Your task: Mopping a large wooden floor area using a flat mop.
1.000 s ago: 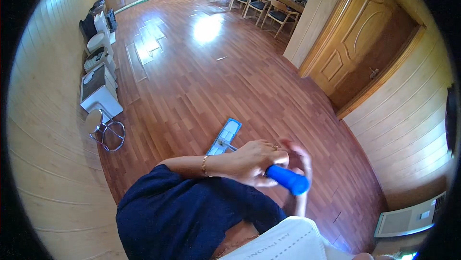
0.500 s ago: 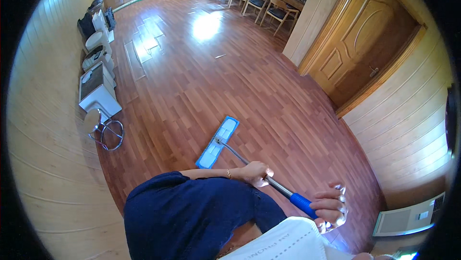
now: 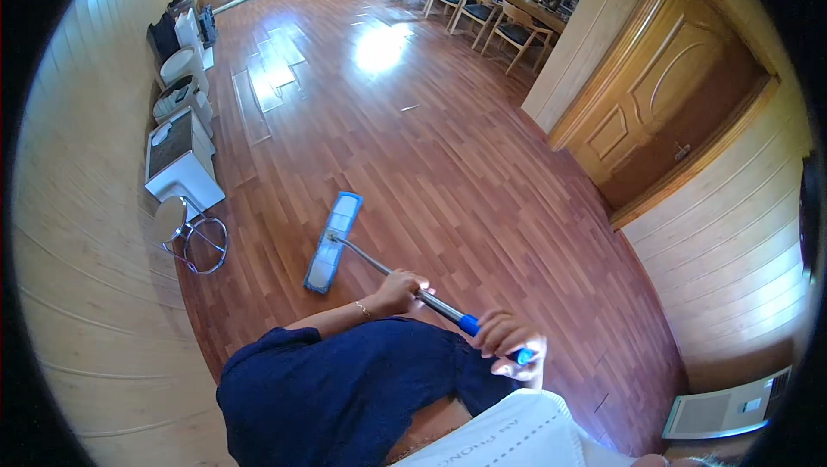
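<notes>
Flat mop (image 3: 441,306), blue-and-white head (image 3: 326,256) down on the wooden floor (image 3: 465,174), metal handle (image 3: 448,312) aslant

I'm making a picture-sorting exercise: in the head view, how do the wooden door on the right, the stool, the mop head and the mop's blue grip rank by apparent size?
1. Wooden door
2. Stool and mop head: too alike to rank
3. Blue grip, partly covered by the right hand

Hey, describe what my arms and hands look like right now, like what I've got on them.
Your left arm wears a loose, dark navy sleeve that leaves the forearm bare. A thin gold-coloured bracelet circles the wrist. Both your left hand and right hand are ungloved; blur hides whether you're wearing rings.
</notes>
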A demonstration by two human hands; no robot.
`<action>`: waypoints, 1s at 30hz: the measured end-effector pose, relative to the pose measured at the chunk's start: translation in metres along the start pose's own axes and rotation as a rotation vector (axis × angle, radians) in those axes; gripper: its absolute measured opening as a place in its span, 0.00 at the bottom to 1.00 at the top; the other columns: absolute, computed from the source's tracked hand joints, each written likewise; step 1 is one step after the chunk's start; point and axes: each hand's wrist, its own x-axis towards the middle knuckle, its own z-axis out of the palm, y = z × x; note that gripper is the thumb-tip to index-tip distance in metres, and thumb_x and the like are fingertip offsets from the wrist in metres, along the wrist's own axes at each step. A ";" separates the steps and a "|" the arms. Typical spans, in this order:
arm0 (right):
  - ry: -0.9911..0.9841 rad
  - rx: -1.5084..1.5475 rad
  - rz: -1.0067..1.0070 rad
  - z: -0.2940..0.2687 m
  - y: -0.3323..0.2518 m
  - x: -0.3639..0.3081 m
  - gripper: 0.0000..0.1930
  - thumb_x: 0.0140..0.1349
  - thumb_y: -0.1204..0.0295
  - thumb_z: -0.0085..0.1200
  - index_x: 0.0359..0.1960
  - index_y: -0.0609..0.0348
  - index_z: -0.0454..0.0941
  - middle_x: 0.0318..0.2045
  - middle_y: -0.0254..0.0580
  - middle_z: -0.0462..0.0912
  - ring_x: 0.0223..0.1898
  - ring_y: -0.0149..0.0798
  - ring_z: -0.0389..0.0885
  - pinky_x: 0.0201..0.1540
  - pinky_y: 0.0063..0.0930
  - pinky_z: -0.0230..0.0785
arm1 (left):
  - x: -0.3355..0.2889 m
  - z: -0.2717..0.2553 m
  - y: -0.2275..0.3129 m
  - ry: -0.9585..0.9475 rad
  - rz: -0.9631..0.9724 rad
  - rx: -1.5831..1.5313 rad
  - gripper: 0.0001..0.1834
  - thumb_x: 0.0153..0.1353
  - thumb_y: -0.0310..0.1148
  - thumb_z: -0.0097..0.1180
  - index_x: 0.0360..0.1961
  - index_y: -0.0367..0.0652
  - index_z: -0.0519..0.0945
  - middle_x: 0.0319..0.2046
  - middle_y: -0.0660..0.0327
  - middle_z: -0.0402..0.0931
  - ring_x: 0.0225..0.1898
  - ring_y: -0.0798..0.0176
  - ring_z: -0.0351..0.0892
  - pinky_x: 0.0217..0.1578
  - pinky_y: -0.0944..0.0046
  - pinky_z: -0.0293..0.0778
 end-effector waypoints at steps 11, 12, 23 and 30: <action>-0.013 0.230 0.209 0.053 0.114 0.071 0.09 0.51 0.81 0.59 0.26 0.55 0.70 0.27 0.38 0.76 0.38 0.46 0.77 0.51 0.48 0.61 | -0.053 -0.085 -0.122 0.148 -0.240 0.089 0.12 0.49 0.34 0.62 0.16 0.44 0.73 0.20 0.53 0.75 0.29 0.46 0.76 0.32 0.51 0.69; -0.019 0.224 0.220 0.057 0.123 0.074 0.09 0.52 0.83 0.58 0.26 0.56 0.69 0.26 0.38 0.75 0.38 0.45 0.77 0.53 0.47 0.60 | -0.058 -0.094 -0.126 0.140 -0.265 0.106 0.10 0.48 0.32 0.62 0.16 0.44 0.74 0.20 0.53 0.75 0.29 0.46 0.75 0.32 0.51 0.69; 0.029 0.273 0.335 0.077 0.161 0.077 0.09 0.55 0.82 0.59 0.27 0.56 0.70 0.29 0.36 0.75 0.41 0.40 0.74 0.59 0.46 0.58 | -0.086 -0.141 -0.191 -0.062 -0.221 0.074 0.10 0.40 0.31 0.65 0.22 0.44 0.75 0.23 0.55 0.75 0.33 0.48 0.75 0.34 0.53 0.70; 0.054 0.224 0.458 0.058 0.151 0.076 0.08 0.55 0.81 0.59 0.24 0.59 0.71 0.28 0.35 0.74 0.42 0.40 0.74 0.56 0.42 0.60 | -0.087 -0.097 -0.239 -0.022 -0.615 0.397 0.03 0.49 0.30 0.55 0.26 0.43 0.79 0.31 0.52 0.77 0.40 0.47 0.76 0.41 0.51 0.73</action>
